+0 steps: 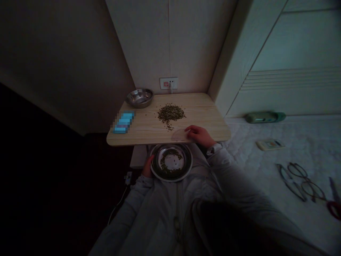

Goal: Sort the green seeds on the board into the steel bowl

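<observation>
My left hand [148, 167] grips the left side of a round steel bowl [190, 161] on my lap, just below the table's front edge. Small greenish-brown grains [170, 172] lie in a ring around its bottom. Over the front edge of the wooden tabletop [144, 137], my right hand [197, 135] has its fingers bent together. A faint pinkish patch [179, 135] shows beside the fingertips; what it is, and whether the hand holds it, is unclear. Farther back, a loose pile of the same grains [171, 113] is spread on the board, a few trailing toward me.
A second steel bowl [140, 98] stands at the tabletop's back left corner, behind a blurred-out blue phone-like object [124, 122]. A wall socket [168, 83] is behind. To the right, a green bottle-like object [265, 117], glasses [297, 170] and red-handled scissors [333, 209] lie on a quilted bed.
</observation>
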Tool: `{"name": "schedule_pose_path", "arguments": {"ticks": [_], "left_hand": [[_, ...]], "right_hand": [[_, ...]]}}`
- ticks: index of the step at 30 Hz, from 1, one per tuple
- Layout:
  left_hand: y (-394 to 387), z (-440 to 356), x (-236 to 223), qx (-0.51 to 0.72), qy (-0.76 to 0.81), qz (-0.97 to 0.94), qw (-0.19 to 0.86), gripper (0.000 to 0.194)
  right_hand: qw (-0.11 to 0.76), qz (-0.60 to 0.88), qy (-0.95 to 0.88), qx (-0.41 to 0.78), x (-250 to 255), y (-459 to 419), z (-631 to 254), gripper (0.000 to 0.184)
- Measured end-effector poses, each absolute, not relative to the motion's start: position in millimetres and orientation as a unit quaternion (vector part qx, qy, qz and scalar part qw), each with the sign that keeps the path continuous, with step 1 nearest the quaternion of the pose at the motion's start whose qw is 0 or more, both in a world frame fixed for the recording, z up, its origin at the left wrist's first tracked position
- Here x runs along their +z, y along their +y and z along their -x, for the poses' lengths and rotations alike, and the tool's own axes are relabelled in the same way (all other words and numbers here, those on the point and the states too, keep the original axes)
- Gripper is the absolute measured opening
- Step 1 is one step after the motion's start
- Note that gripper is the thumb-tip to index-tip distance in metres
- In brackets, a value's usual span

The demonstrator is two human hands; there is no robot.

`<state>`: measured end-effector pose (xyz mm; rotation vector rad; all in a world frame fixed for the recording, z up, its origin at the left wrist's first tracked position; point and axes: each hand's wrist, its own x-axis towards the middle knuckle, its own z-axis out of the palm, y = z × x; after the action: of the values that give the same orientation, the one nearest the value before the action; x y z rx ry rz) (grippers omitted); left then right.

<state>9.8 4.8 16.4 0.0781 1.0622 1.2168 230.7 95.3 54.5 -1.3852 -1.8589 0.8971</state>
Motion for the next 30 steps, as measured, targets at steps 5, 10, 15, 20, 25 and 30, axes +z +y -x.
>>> {"name": "schedule_pose_path", "arguments": {"ticks": [5, 10, 15, 20, 25, 30], "left_hand": [[4.0, -9.8, 18.2, 0.555, 0.473, -0.046, 0.682, 0.041], [4.9, -8.0, 12.9, 0.558, 0.464, -0.039, 0.687, 0.039], [5.8, -7.2, 7.0, 0.574, 0.459, -0.061, 0.675, 0.034], [5.4, -4.0, 8.6, 0.572, 0.456, -0.051, 0.68, 0.038], [7.6, -2.0, 4.9, 0.577, 0.463, -0.036, 0.672, 0.036], [8.3, -4.3, 2.4, 0.55, 0.466, -0.081, 0.688, 0.027]], "right_hand": [[0.314, 0.507, -0.698, 0.396, 55.2, 95.3, -232.1, 0.026], [0.353, 0.514, -0.662, 0.416, 57.4, 97.3, -232.9, 0.029], [0.405, 0.533, -0.627, 0.399, 54.5, 108.6, -225.6, 0.032], [0.426, 0.544, -0.618, 0.375, 45.9, 121.5, -214.1, 0.031], [0.442, 0.557, -0.607, 0.355, 44.6, 120.5, -210.5, 0.031], [0.449, 0.555, -0.605, 0.352, 45.3, 116.9, -211.2, 0.029]]}}
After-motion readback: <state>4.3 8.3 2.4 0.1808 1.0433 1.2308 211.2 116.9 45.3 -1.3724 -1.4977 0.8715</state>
